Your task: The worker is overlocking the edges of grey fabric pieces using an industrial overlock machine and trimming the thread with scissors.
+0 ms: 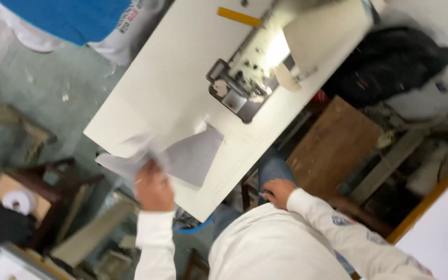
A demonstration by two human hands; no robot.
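Left hand (153, 187) grips grey cloth piece (190, 155) at near edge of white tabletop (167, 78). My right hand (277, 191) rests curled on lap, cannot tell grip. Sewing machine (257, 62) sits farther back.

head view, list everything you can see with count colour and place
white sewing table: one, white, centre, running from top right to lower left
sewing machine: one, cream with a dark metal needle area, on the table top
pale grey fabric piece: one, pale grey, at the table's near edge
yellow strip: one, yellow, on the table near the top
white paper roll: one, white, on a dark stool at far left
brown wooden board: one, brown, right of the table
dark cloth heap: one, black, upper right
left hand: one, holding the grey fabric
right hand: one, by the lap in blue jeans, below the table edge; grip unclear
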